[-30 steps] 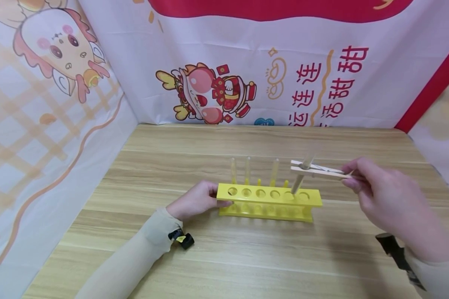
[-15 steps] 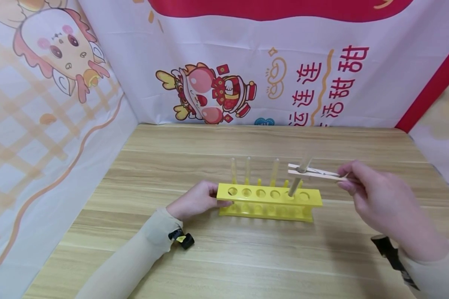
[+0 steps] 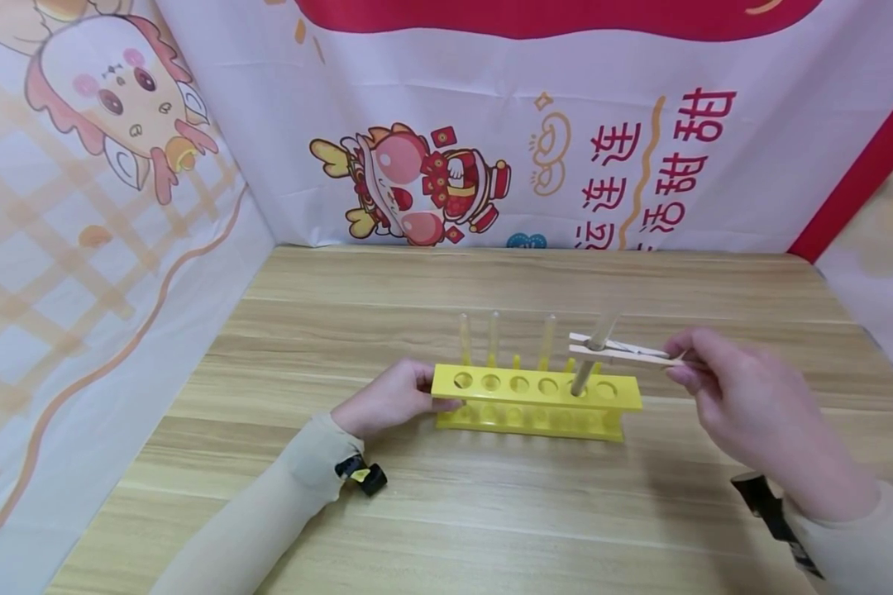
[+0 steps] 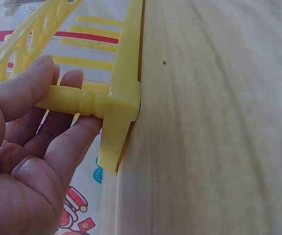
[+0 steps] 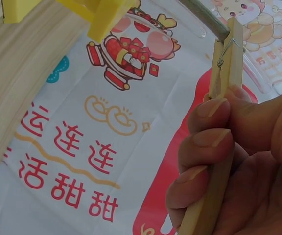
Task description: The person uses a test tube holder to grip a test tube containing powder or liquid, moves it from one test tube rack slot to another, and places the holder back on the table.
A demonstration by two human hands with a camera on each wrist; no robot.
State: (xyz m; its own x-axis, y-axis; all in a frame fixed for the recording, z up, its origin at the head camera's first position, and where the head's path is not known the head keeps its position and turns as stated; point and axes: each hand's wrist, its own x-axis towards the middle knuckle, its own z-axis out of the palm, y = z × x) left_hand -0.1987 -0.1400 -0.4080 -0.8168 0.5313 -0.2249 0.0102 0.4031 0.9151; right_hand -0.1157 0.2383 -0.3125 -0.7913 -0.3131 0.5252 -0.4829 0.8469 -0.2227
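Observation:
My left hand [image 3: 387,402] grips the left end post of a yellow test tube rack [image 3: 446,384]. In the left wrist view, thumb and fingers wrap around that yellow post [image 4: 65,99]. My right hand [image 3: 762,405] holds a wooden test tube clamp [image 3: 632,354], fingers curled round its handle in the right wrist view. The clamp's far end grips a glass test tube [image 3: 584,376] with greyish contents in its lower part. Leaning slightly, the tube has its lower end at the second hole from the right; how deep it sits cannot be told.
Three clear test tubes [image 3: 547,339] stand upside down along the rack's back row, on the left and middle. Bare yellow pegs [image 3: 570,364] show beside them. The rack stands on a wood-grain table [image 3: 417,529], with printed cloth [image 3: 268,99] hanging behind and at the sides.
My right hand has moved a little left and down with the clamp, bringing the tube's lower end to the hole. The left hand and the rack have stayed in place.

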